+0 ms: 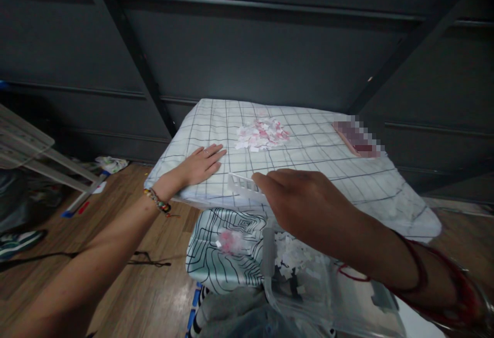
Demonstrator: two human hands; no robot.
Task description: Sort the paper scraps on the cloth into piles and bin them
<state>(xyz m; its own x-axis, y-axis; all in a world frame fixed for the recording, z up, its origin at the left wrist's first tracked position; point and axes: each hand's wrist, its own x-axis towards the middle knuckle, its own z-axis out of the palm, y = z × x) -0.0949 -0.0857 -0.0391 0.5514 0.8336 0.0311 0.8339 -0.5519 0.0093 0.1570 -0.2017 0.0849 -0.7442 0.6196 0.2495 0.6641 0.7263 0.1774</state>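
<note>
"About the left grip (203, 165): spread or closed?"

"Spread slightly at the fingers, lying palm down on the left part of the checked, cloth-covered tabletop (309, 158). Wearing a ring, plus a beaded bracelet (157, 200) at the wrist."

"And a little to the right, lower down?"

"Look below the near edge for a pale cloth (204, 258) with black lines, bearing a small pink-and-white clump (230, 243). Too blurred to tell loose from bagged."

"Next along?"

"See a white slotted piece (240, 185) at the near part of the tabletop, right of the left grip and apart from it. Can't tell about contact with the covering. Farther back, see a loose heap (262, 136) of small white and pink scraps, lying on the tabletop."

"Held how, that slotted piece?"

"Pinched at one end between thumb and fingers of the right grip (301, 194)."

"And under the right forearm?"

"Find a clear box (268, 261) with white scraps (291, 253) inside, just below the near edge, partly hidden by the forearm."

"Farther right?"

"Spot a flat, pixelated object (355, 141) with a pink edge, toward the back right of the tabletop, well apart from the heap."
</note>
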